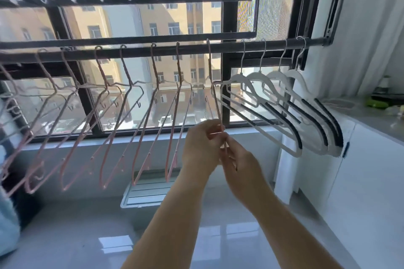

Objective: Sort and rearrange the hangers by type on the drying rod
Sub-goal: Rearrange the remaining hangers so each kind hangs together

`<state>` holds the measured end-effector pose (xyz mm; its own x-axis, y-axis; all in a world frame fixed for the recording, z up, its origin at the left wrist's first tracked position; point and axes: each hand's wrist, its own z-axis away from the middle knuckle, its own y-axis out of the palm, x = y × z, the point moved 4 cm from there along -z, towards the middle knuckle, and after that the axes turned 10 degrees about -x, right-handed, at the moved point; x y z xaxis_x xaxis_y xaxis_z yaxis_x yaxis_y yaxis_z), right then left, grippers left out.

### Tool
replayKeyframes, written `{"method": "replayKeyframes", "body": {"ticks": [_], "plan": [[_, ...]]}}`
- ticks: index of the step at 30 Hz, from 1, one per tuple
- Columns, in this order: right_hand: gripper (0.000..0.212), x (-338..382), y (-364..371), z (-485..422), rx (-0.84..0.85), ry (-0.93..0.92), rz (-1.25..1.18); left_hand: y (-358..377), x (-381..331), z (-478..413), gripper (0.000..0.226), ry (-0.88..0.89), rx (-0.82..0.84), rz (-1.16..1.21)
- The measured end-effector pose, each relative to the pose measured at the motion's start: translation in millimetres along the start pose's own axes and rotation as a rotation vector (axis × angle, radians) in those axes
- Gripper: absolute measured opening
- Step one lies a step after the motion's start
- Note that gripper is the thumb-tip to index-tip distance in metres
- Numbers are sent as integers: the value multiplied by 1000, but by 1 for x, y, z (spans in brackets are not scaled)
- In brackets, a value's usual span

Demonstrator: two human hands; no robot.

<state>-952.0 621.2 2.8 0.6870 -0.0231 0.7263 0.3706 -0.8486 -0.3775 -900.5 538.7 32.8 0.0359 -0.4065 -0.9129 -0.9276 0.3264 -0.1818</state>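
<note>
Your L hand [202,144] + R hand [240,165] both pinch lower wire of pink hanger [215,98], hooked on rod [131,51] next to white hangers [254,76]. Prob final spacing step; next: nudge left, release gently.

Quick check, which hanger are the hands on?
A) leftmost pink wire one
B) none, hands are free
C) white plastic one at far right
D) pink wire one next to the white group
D: the left hand and right hand both pinch the lower part of the pink wire hanger, which hangs on the rod right beside the white hangers.
</note>
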Motion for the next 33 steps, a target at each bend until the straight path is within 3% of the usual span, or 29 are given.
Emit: {"method": "replayKeyframes", "body": {"ticks": [7, 11, 13, 16, 18, 22, 25, 27, 29, 33], "plan": [[39, 2, 12, 1, 27, 5, -69, -11, 1, -1, 31, 4, -29, 19], [40, 0, 17, 8, 126, 46, -107, -14, 8, 3, 27, 1, -72, -41], [49, -1, 10, 11, 183, 4, -16, -17, 11, 5, 29, -6, -91, -63], [51, 2, -33, -3, -42, -173, 195, -19, 9, 10, 38, 24, -134, -121], [48, -2, -68, -20, -227, -203, 276, -18, -1, 16, 47, 170, -192, -175], [46, -24, -94, -43, -217, -89, 384, 7, -28, 25, 41, 311, -128, -75], [37, -39, -89, -45, -97, 40, 313, 29, -37, 24, 36, 282, -57, -18], [21, -47, -81, -44, -22, 170, 139, 39, -40, 19, 33, 262, -20, -66], [18, -48, -74, -42, 11, 272, -93, 48, -43, 10, 33, 216, 42, -156], [29, -38, -58, -37, 11, 179, -165, 61, -39, -9, 32, 7, 137, -194]]}}
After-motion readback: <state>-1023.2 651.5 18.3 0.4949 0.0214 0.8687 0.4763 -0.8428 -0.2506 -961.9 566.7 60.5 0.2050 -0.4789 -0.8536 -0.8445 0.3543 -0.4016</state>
